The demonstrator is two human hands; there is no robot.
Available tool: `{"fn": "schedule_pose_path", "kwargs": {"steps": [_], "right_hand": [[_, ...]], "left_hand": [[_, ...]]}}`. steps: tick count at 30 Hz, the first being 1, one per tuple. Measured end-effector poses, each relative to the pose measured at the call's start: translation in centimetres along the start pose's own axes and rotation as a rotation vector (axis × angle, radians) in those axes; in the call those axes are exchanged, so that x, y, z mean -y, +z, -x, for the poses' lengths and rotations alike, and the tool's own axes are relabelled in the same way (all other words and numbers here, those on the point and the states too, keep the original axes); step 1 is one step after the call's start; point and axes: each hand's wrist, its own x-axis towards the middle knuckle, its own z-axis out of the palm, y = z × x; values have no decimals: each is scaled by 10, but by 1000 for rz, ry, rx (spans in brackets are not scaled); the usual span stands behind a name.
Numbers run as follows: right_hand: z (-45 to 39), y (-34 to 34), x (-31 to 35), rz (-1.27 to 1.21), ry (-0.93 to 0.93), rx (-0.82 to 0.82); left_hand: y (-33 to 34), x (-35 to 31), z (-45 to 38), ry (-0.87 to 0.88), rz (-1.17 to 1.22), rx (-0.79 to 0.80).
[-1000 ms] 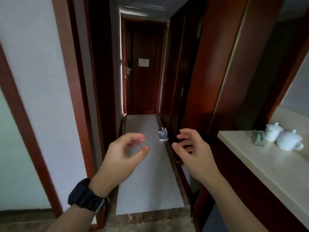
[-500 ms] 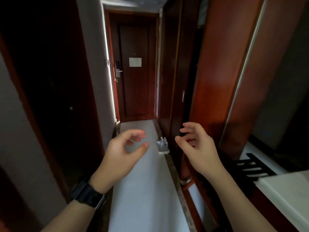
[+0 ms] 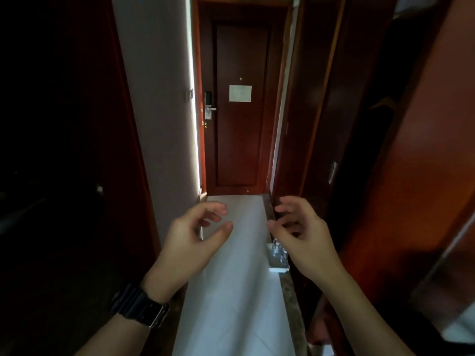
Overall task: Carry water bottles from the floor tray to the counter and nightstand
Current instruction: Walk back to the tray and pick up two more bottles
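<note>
A small white tray [image 3: 276,268] sits on the pale hallway floor against the right-hand wall, holding several clear water bottles [image 3: 277,249]. My right hand [image 3: 303,237] hovers in front of it with loosely curled fingers, holds nothing, and hides part of the tray. My left hand [image 3: 195,235], a black watch on its wrist, floats to the left over the floor, fingers relaxed and holding nothing. Neither the counter nor the nightstand can be seen.
A narrow corridor runs to a dark wooden door [image 3: 239,104] with a white notice and a metal handle. Wooden wardrobe panels [image 3: 321,119] line the right side. A grey wall [image 3: 159,98] and a dark doorway stand on the left.
The view has advanced down the corridor; the counter with the tea set left the frame. The tray is nearer and now partly behind my right hand. Both hands keep the same loose pose.
</note>
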Motion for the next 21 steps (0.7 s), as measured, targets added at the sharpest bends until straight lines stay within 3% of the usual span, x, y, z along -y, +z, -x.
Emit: {"fn": "schedule_pose_path", "kwargs": {"steps": [7, 15, 21], "right_hand": [[-186, 56, -84, 64, -1, -33], [-377, 75, -141, 52, 20, -114], [-497, 75, -223, 84, 41, -171]], "left_hand": [[35, 137, -177, 29, 13, 40], [91, 234, -378, 100, 23, 156], [158, 314, -496, 111, 68, 188]]}}
